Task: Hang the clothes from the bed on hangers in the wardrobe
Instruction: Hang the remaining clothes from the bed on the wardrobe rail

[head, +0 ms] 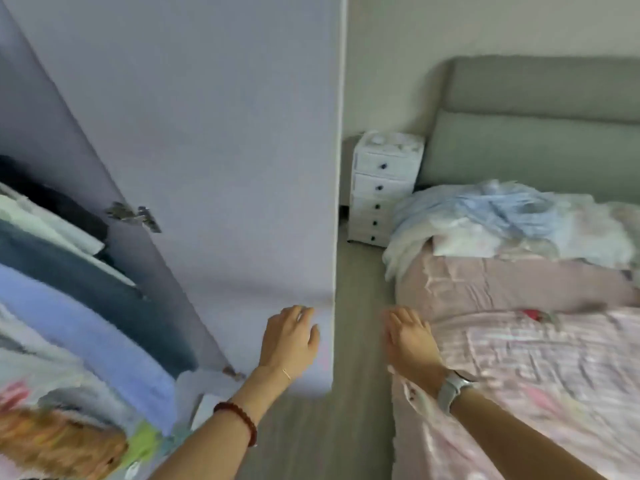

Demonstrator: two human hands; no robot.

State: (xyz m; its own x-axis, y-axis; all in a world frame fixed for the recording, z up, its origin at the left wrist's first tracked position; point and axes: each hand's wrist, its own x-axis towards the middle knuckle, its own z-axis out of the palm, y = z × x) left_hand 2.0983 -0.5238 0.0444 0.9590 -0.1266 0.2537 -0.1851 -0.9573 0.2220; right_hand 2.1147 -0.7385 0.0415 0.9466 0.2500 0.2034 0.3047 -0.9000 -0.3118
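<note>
Far left, inside the open wardrobe: a row of hanging garments seen edge-on and blurred, running from dark navy and white at the top through teal-blue and pale lavender-blue to white, with an orange and lime-green printed fabric at the bottom corner.

Left of centre: the pale lilac flat-panel wardrobe door, swung open, with two metal hinges along its inner edge, one at mid-height and one low.

Lower centre: the left hand, fingers straight and loosely spread, holding nothing, lying in front of the lower part of the door near its free edge; contact with the panel cannot be told. A thin gold chain sits at the wrist and a dark red beaded bracelet further up the forearm.

Centre: a strip of grey wood-look floor between door and bed. At its far end, a white plastic five-drawer tower with black knobs, against the wall beside the headboard.

Right of centre: the right hand, fingers extended and relaxed, empty, at the near edge of the bed; a grey wristwatch on its wrist.

Right: the bed with pink striped satin bedding and a grey-green padded headboard. A rumpled heap of pale blue and white clothes lies on the bed near the headboard, well apart from both hands. A small red item, too blurred to identify, rests mid-bed.
</note>
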